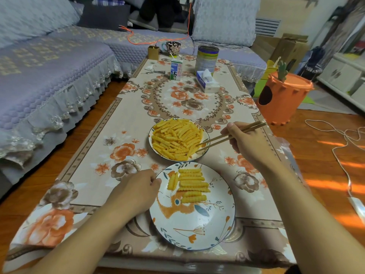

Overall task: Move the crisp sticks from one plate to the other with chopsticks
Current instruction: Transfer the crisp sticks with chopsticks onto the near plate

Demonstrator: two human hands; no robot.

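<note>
Head view, looking down my two bare arms over a low table (118,123) in a floral cloth. My right hand (244,138) grips a pair of chopsticks (227,136), fingers curled round the upper part of the shafts; the tips angle down-left and reach the right edge of the far plate (205,135). The tips look slightly parted at the sticks there, and I can't tell if one is actually pinched. That far plate is heaped with a loose pile of crisp sticks (175,138), ridged and yellow-orange.

Near plate (197,232) sits just in front of the far one, the rims nearly touching. It has a painted orange-and-blue pattern and carries a small batch of placed sticks (192,184): a stack of rows lying crosswise, plus a couple angled upright at their left.

My left hand (138,189) rests on the cloth against the near plate's left rim, fingers curled with the tips at the rim; looks like it steadies the plate.

Farther up the table: milk carton (176,70), tall tin (207,58), tissue box (207,82), patterned mug (173,48), small gold box (153,52). Grey-blue sofa (49,72) on the left, orange bin (281,97) on the floor to the right.
</note>
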